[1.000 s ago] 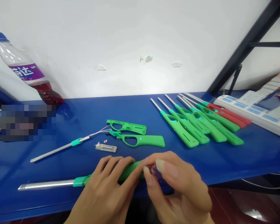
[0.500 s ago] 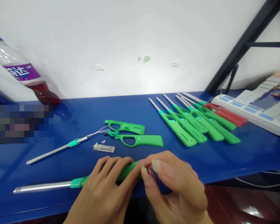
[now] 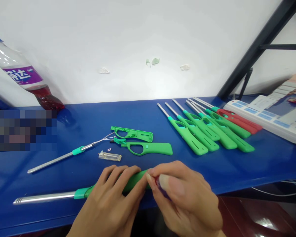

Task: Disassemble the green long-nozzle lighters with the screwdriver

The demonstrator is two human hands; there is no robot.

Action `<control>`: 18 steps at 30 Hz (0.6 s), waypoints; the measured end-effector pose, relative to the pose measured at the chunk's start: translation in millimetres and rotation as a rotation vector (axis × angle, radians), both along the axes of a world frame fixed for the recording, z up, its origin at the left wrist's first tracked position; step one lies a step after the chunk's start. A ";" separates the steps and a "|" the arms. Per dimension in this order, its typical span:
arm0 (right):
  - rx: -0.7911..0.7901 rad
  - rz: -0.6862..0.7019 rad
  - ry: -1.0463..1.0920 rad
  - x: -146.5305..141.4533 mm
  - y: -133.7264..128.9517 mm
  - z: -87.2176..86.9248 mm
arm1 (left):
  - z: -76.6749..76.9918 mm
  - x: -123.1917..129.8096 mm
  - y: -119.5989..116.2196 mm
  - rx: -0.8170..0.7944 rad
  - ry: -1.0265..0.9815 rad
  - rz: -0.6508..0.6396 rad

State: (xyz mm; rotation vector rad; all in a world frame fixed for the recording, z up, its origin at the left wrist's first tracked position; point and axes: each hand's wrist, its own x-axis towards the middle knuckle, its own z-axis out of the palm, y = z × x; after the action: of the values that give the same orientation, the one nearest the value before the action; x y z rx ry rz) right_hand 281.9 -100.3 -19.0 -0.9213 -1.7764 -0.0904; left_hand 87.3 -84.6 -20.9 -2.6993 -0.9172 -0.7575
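A green stick lighter (image 3: pixel 136 179) lies along the table's front edge, its metal nozzle (image 3: pixel 46 197) to the left. My left hand (image 3: pixel 111 197) is wrapped over its handle. Close by, my right hand (image 3: pixel 187 194) pinches a small translucent red-and-purple thing (image 3: pixel 158 182) against the handle's right end; most of it is hidden by the fingers. Beyond my hands lie parts of an opened lighter: one green shell half (image 3: pixel 140 135), another green handle half (image 3: pixel 159 148), a loose metal tube with wires (image 3: pixel 56 161), a clear fuel tank (image 3: pixel 111 157) and a tiny pink piece (image 3: pixel 109 149).
Several green lighters (image 3: pixel 189 138) and red ones (image 3: pixel 239 120) lie in a row at the right, beside a white power strip (image 3: pixel 266 117). A drink bottle (image 3: pixel 23 77) leans at the far left, near a blurred-out item (image 3: pixel 24 130). Behind the blue table (image 3: pixel 88 113) rises a white wall.
My right hand has turned slightly and shifted a little down and right, still pinching the red-and-purple thing. My left hand and the lighter have hardly moved.
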 end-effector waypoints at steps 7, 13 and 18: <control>-0.056 -0.103 0.173 -1.5 -4.2 -7.2 | 1.2 -0.3 0.8 -0.016 0.001 -0.012; -0.054 -0.126 0.222 1.3 -10.1 -3.1 | -2.0 -2.7 -0.2 -0.053 0.036 -0.021; -0.050 -0.159 0.209 5.2 -10.4 -3.2 | -1.4 -2.6 0.9 -0.052 0.025 -0.011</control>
State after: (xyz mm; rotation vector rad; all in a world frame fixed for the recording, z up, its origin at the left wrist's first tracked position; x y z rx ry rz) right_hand 287.1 -110.7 -22.2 -1.0685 -1.5172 -0.0493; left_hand 84.7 -83.7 -22.4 -2.7538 -0.9299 -0.7094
